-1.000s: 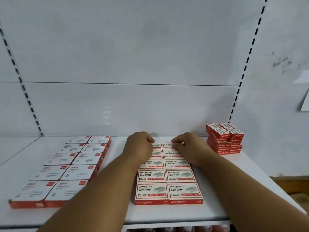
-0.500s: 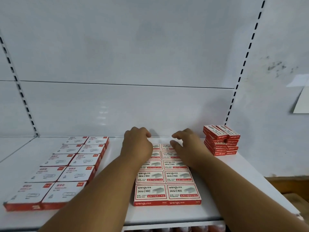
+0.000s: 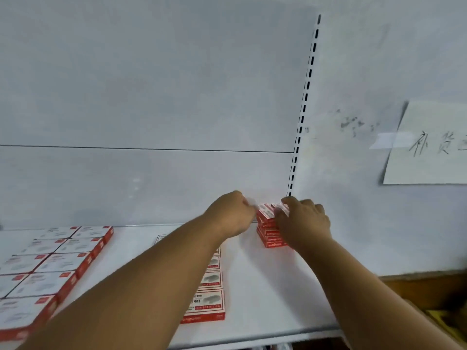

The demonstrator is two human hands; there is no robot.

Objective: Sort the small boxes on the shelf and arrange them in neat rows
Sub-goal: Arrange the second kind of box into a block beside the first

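- Up at the far right of the white shelf (image 3: 265, 294) stood a small stack of red boxes (image 3: 268, 232), close to the back wall and just under the strip with black slots (image 3: 304, 102).
- The right hand (image 3: 304, 223) was on the right side of that stack, with its fingers curled over the top boxes and pressing on them.
- The left hand (image 3: 231, 214) was just left of the stack, with its fingers bent in. The picture was blurry there, so I could not tell if it touched a box or held one.
- Under the left arm lay two rows of flat staple boxes (image 3: 209, 296), partly hidden.
- On the far left lay bigger white and red boxes (image 3: 58, 263) in two neat rows.
- On the wall at the right hung a paper note (image 3: 429, 145) with writing on it.
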